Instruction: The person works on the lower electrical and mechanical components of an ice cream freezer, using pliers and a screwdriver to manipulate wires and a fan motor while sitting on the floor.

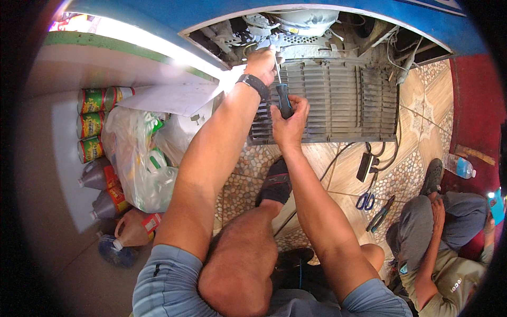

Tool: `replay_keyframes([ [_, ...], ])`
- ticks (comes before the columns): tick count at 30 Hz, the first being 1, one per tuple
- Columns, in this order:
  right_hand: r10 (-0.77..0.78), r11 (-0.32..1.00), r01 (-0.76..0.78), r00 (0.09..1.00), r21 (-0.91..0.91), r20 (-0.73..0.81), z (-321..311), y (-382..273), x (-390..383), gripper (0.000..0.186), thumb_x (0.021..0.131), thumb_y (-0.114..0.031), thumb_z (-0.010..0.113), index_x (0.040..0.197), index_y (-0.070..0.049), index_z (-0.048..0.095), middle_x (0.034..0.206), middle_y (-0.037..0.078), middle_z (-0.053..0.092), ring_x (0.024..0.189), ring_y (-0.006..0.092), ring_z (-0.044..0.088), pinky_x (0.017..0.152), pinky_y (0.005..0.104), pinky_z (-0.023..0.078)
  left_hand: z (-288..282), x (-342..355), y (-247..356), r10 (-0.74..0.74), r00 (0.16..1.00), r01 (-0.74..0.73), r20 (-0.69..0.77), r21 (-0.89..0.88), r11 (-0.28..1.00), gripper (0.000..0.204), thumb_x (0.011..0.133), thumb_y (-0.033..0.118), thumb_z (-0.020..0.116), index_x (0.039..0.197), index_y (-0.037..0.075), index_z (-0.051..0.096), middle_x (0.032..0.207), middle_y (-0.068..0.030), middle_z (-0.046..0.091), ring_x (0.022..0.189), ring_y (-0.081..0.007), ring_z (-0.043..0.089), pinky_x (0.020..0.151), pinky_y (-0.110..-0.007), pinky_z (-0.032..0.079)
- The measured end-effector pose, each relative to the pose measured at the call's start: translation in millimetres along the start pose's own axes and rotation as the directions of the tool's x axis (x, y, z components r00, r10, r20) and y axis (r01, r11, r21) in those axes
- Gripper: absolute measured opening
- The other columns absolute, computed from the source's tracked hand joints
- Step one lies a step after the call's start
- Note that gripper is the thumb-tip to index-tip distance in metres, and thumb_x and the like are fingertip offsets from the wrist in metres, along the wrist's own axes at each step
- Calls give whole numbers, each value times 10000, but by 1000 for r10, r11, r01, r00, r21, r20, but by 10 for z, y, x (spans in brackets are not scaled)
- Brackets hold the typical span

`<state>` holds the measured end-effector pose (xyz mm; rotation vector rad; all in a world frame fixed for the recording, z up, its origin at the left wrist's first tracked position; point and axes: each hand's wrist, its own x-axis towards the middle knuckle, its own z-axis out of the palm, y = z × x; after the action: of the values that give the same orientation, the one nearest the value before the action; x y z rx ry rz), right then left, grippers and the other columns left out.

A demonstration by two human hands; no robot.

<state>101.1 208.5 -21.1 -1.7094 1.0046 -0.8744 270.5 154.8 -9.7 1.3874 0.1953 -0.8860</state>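
My right hand (291, 122) is closed round the black-and-blue handle of a screwdriver (284, 101), its thin shaft pointing up and away. My left hand (260, 65), with a dark watch on its wrist, reaches to the lower edge of an open compartment (311, 46) in a blue cabinet. Its fingers are curled close beside the screwdriver's shaft near the tip; what they pinch is hidden. Inside the compartment sit a dusty pale rounded part (309, 21), a perforated plate and loose wires. Just below, a grey slatted grille (338, 100) lies under both hands.
Blue-handled scissors (365, 201), pliers (380, 214) and a black power strip (364, 166) with cords lie on the tiled floor. A person (443, 238) sits at right near a plastic bottle (458, 166). Cans (91, 124), jugs (138, 228) and a plastic bag (140, 153) stand left.
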Motion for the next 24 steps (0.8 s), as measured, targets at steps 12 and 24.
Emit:
replay_keyframes([
  [12, 266, 799, -376, 921, 468, 285, 55, 21, -52, 441, 862, -20, 668, 1197, -102, 394, 956, 50, 521, 752, 128, 550, 645, 256, 479, 30, 105, 42, 77, 997, -71, 21, -221, 973, 74, 913, 78, 650, 964, 53, 603, 833, -61, 615, 610, -152, 535, 480, -250, 411],
  [24, 478, 254, -813, 576, 524, 663, -191, -80, 55, 692, 831, -41, 696, 1394, -131, 304, 1013, 29, 567, 739, 145, 580, 601, 290, 500, -4, 157, 33, 57, 998, -56, 0, -204, 977, 142, 997, 194, 560, 935, 66, 551, 763, -32, 526, 591, -140, 477, 449, -257, 331],
])
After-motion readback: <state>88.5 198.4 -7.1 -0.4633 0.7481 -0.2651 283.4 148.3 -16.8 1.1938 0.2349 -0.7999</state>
